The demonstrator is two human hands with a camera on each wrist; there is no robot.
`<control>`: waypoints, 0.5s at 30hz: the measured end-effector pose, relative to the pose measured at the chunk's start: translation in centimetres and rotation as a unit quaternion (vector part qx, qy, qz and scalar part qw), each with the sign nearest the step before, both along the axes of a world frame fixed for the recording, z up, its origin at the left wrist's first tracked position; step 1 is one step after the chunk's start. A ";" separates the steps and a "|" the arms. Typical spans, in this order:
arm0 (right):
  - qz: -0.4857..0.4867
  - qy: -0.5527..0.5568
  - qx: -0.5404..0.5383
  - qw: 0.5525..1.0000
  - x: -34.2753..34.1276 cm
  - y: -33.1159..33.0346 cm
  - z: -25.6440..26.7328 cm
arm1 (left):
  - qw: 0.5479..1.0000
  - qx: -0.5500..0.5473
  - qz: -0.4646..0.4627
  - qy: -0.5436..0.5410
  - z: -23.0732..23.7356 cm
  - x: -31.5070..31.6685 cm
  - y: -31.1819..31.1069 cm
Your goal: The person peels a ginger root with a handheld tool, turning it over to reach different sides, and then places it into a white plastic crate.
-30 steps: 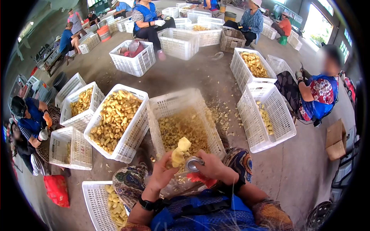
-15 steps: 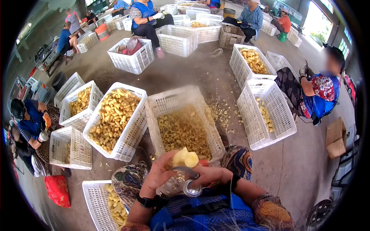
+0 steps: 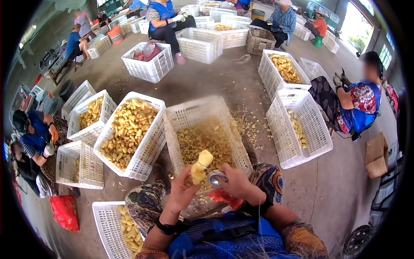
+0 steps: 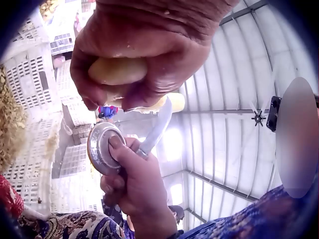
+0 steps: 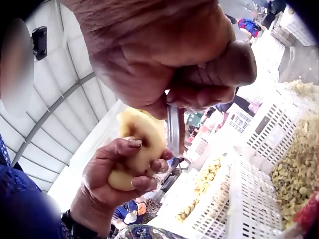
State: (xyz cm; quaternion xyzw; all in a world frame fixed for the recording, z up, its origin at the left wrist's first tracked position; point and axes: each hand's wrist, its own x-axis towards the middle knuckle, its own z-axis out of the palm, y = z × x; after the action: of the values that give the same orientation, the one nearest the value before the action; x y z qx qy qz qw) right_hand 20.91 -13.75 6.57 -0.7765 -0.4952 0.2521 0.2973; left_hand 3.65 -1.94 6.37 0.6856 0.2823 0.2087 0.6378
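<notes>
A peeled, pale yellow ginger piece is gripped in the left hand, its knobby end pointing up above the fingers. The right hand, just beside it, holds a knife with a round metal piece at the thumb. In the left wrist view the curved blade lies close to the ginger, and the right thumb presses on the metal disc. The right wrist view shows the left fingers wrapped round the ginger; whether blade and ginger touch, I cannot tell.
Below the hands stands a white crate with peelings. A crate of ginger is to its left, another crate to its right, and one beside the left leg. Scraps lie on the floor; several people sit around.
The ginger has tipped from nearly level to upright in the left hand. The right hand has moved up and away from the body, bringing the metal disc up beside the ginger.
</notes>
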 end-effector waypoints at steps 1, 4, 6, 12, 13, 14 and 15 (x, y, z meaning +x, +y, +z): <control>0.009 0.033 0.003 0.999 -0.1 0.0 -0.3 | 1.000 0.016 0.003 0.004 -0.1 0.0 -0.1; 0.043 0.145 0.015 0.988 -0.5 -0.2 -1.5 | 0.999 0.048 0.006 0.020 -0.4 -0.1 -0.2; 0.074 0.238 0.026 0.968 -0.9 -0.2 -2.1 | 0.998 0.046 0.001 0.037 -0.4 -0.4 -0.2; 0.147 0.413 -0.090 0.894 -0.2 -0.2 -1.0 | 0.995 0.095 -0.026 0.008 -0.8 -0.5 0.5; 0.171 0.405 -0.081 0.895 0.0 -0.3 -1.4 | 0.991 0.126 -0.043 0.025 -0.6 -0.7 0.6; 0.195 0.396 -0.072 0.895 0.2 -0.3 -2.0 | 0.985 0.158 -0.060 0.041 -0.3 -0.8 0.8; 0.218 0.387 -0.062 0.894 0.3 -0.3 -2.0 | 0.977 0.190 -0.077 0.057 0.0 -0.8 1.1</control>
State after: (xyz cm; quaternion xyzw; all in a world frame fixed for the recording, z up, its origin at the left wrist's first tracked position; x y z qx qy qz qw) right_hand 21.22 -14.06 4.61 -0.5071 -0.4814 0.6209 0.3544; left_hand 2.87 -0.84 6.37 0.8247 0.2197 0.1699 0.4927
